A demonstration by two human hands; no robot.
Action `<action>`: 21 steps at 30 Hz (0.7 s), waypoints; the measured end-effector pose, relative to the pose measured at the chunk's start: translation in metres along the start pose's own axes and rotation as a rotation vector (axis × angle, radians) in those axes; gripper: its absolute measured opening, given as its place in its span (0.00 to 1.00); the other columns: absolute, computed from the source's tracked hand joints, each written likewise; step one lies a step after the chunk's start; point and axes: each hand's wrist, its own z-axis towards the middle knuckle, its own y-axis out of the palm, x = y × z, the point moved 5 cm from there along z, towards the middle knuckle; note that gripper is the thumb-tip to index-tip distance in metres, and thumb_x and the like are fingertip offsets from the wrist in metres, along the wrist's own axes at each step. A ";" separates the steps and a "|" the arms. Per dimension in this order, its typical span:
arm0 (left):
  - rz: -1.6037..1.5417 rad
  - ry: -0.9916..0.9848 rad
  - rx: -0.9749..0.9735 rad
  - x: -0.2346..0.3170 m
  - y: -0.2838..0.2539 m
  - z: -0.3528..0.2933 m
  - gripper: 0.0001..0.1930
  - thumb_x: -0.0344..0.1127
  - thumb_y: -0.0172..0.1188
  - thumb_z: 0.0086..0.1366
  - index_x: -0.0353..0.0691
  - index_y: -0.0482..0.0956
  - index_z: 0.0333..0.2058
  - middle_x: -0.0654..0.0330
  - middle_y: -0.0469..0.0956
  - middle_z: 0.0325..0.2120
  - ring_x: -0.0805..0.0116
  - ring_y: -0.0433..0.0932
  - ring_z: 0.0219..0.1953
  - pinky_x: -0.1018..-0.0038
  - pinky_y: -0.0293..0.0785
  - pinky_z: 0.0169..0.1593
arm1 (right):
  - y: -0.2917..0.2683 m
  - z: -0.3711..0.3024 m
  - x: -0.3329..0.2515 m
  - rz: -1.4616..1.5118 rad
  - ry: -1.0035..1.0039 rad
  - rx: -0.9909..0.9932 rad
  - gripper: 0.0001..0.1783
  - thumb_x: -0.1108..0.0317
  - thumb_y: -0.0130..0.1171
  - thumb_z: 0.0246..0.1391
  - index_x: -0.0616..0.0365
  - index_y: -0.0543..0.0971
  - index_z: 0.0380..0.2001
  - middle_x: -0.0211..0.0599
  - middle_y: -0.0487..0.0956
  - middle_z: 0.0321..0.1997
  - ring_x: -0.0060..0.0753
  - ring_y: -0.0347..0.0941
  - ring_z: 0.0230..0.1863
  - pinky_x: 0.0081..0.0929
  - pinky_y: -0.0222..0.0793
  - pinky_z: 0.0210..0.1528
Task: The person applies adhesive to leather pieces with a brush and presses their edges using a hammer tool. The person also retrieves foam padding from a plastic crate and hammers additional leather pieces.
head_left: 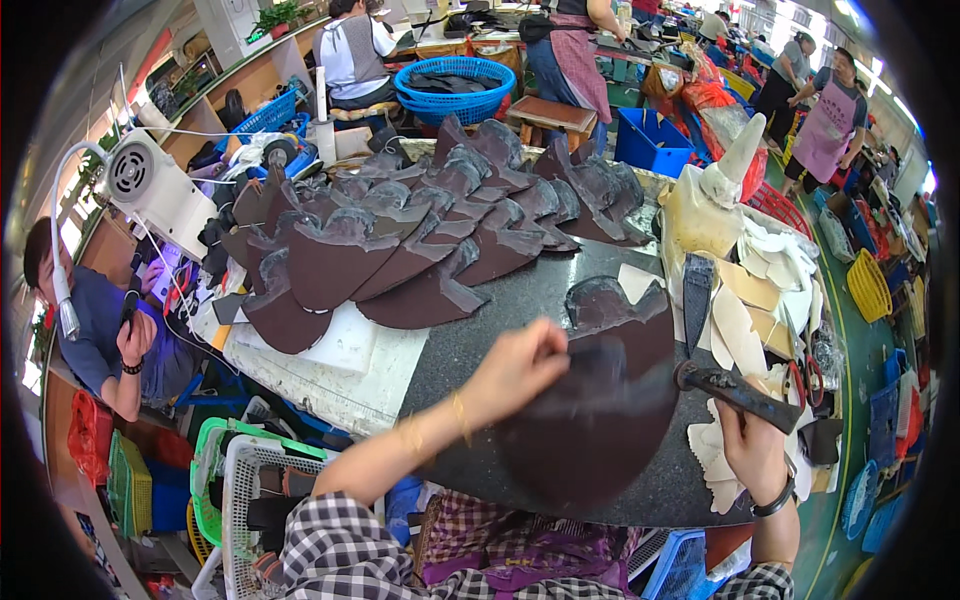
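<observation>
Likely positioning step: right hand (752,452) grips hammer (738,392); left hand (518,370) curled over brown panel (590,450), pinch unclear; next needs panel steadied.

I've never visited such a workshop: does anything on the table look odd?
Mildly: cream pieces beside the right hand lie scattered at uneven angles, looking untidier than the overlapping dark pieces. No spill stands out.
</observation>
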 end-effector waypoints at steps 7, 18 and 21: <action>0.717 0.168 0.186 -0.083 -0.082 0.048 0.15 0.22 0.56 0.52 0.35 0.77 0.41 0.50 0.79 0.40 0.51 0.77 0.45 0.64 0.74 0.50 | -0.001 -0.014 0.021 -0.019 0.039 -0.126 0.06 0.74 0.57 0.52 0.62 0.78 0.34 0.47 0.75 0.30 0.53 0.73 0.31 0.38 0.67 0.32; 1.207 0.485 -0.216 -0.087 -0.136 0.093 0.17 0.26 0.66 0.41 0.42 0.77 0.34 0.59 0.75 0.35 0.55 0.71 0.51 0.61 0.62 0.62 | 0.016 -0.046 0.046 -0.431 0.014 -0.167 0.12 0.68 0.62 0.44 0.58 0.73 0.33 0.40 0.72 0.30 0.42 0.73 0.34 0.37 0.71 0.33; 0.796 0.376 -0.288 -0.048 -0.154 0.081 0.15 0.22 0.69 0.38 0.40 0.76 0.27 0.58 0.77 0.33 0.55 0.71 0.52 0.63 0.66 0.59 | 0.022 -0.068 0.061 -0.452 -0.010 -0.146 0.12 0.68 0.61 0.43 0.57 0.73 0.33 0.40 0.72 0.31 0.41 0.73 0.35 0.36 0.71 0.33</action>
